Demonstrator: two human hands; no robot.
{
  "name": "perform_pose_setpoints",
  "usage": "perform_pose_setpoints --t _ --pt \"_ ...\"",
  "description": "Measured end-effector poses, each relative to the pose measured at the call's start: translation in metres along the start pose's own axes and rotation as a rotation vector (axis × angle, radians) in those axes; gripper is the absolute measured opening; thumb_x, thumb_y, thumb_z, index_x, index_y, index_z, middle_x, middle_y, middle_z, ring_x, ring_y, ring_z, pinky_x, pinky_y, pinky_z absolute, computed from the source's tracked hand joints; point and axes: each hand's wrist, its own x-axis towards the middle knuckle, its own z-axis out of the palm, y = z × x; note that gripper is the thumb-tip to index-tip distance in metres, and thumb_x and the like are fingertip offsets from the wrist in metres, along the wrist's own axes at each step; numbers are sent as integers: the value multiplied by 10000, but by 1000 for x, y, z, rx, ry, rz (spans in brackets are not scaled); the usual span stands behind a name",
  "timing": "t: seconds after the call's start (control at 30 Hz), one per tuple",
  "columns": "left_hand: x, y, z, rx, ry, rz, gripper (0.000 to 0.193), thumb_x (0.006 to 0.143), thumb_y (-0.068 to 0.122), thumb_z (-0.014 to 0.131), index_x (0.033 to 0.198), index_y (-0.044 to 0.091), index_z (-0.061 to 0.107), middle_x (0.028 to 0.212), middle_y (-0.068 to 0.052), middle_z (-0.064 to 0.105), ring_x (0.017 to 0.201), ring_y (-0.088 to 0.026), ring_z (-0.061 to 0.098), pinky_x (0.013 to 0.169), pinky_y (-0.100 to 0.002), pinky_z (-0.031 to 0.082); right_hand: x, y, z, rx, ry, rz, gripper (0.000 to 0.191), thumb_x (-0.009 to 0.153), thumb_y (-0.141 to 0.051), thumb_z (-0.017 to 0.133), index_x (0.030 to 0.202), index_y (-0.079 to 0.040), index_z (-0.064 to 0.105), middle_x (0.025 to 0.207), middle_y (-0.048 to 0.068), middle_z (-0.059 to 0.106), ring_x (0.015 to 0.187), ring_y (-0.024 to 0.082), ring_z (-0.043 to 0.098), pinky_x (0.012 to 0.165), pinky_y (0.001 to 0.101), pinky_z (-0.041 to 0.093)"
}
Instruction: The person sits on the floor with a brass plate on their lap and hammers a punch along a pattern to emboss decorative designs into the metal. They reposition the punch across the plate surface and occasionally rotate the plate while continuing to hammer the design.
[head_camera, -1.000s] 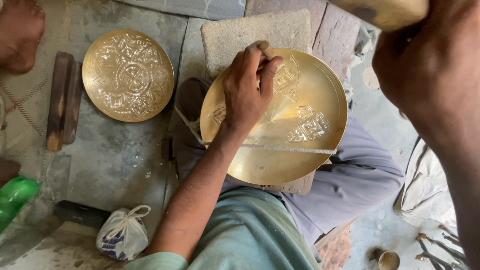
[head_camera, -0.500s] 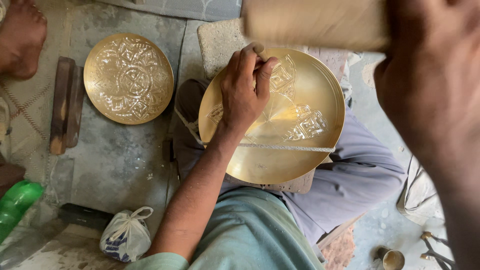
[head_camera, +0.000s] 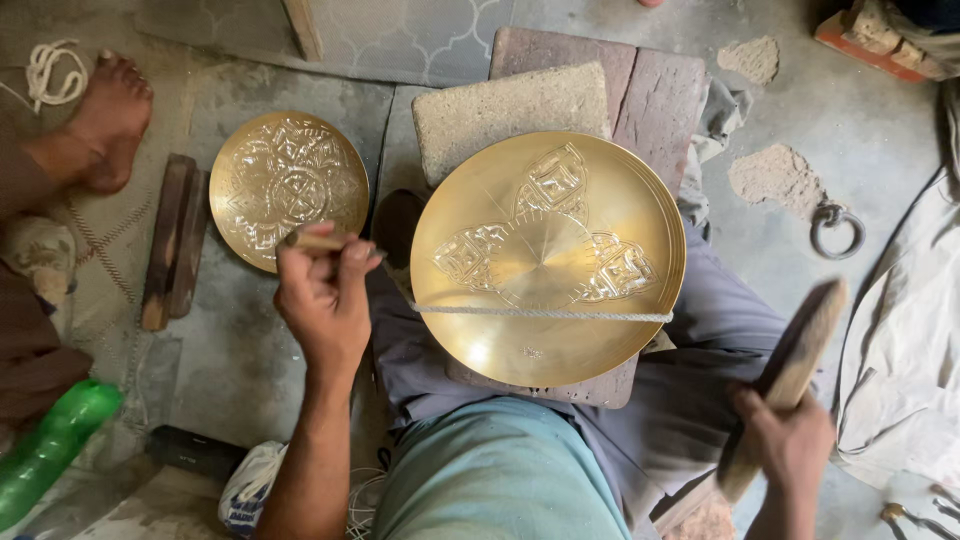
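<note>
Brass plate (head_camera: 548, 260) lies on the person's lap at the centre, with a cord (head_camera: 540, 313) across its lower part. Left hand (head_camera: 325, 295), at 9 o'clock from it, pinches a small punch (head_camera: 312, 241). Right hand (head_camera: 790, 440), at 4 o'clock, grips a wooden mallet (head_camera: 795, 365). A finished engraved plate (head_camera: 288, 188) lies at 10 o'clock.
</note>
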Motion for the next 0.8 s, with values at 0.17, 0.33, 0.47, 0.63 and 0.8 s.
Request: perform_pose_setpoints --t 0.17,0.33,0.47,0.63,0.8 --pt "-33 48 -18 -66 -22 -114 287 1050 45 654 1272 -51 498 1044 -98 675 951 -130 701 839 -312 657 -74 49 -6 323 124 19 430 827 -280 836 1020 84 712 906 190 747 856 296 697 825 401 532" --pt "-61 66 30 13 -163 -42 270 1019 37 677 1239 -52 549 1016 -83 704 891 -143 747 783 -294 655 -68 75 -11 253 198 -52 439 820 -279 838 1015 88 698 933 217 732 847 340 703 843 438 531" --pt "-58 74 85 94 -334 59 285 1017 29 691 1273 -14 573 1007 -78 734 904 -154 773 752 -277 650 -43 93 -9 111 204 12 484 790 -307 861 1056 67 710 921 260 727 859 407 706 837 489 532" --pt "-33 47 163 221 -483 367 350 974 50 758 1285 41 597 1049 -96 719 940 -166 766 724 -279 665 -19 104 7 156 148 34 509 816 -314 840 1147 40 687 995 249 728 920 399 690 863 488 513" --pt "-10 2 241 243 -634 667 378 950 67 813 1282 107 637 949 -41 691 847 -154 717 702 -302 616 6 97 -5 323 -37 48 553 812 -219 799 1232 49 559 988 227 688 867 317 668 784 432 530"
